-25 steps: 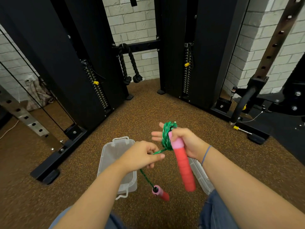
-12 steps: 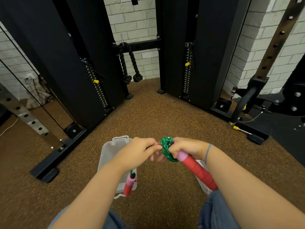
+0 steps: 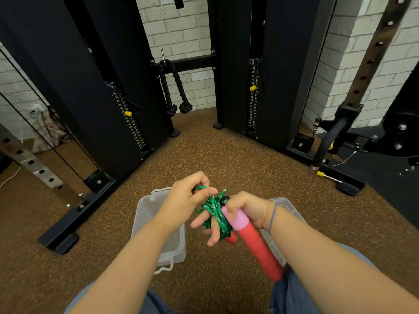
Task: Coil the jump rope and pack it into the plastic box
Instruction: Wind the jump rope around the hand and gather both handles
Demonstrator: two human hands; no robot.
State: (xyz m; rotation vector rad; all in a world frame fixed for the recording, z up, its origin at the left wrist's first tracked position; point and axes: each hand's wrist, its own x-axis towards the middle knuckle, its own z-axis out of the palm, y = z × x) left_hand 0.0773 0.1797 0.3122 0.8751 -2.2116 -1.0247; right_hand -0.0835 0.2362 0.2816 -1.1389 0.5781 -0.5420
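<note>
The green jump rope [image 3: 215, 209] is wound in several loops around the fingers of my right hand [image 3: 242, 209]. That hand also grips one red handle with a pink end [image 3: 256, 243], which points down and to the right. The second handle's red tip [image 3: 231, 239] shows just below my right fingers. My left hand [image 3: 186, 200] pinches the rope at the top of the coil. Below my left forearm the clear plastic box [image 3: 145, 214] stands open on the floor.
A clear lid [image 3: 288, 207] lies on the floor under my right wrist. Black cable-machine towers [image 3: 95, 87] stand ahead on both sides, with base bars [image 3: 74, 214] at the left and right. A black rope attachment [image 3: 174, 87] hangs between them. Brown speckled floor lies between.
The loose handle has come up from beside the box to just under my right fingers. My left hand has risen to the top of the coil. More rope is wound on my right hand.
</note>
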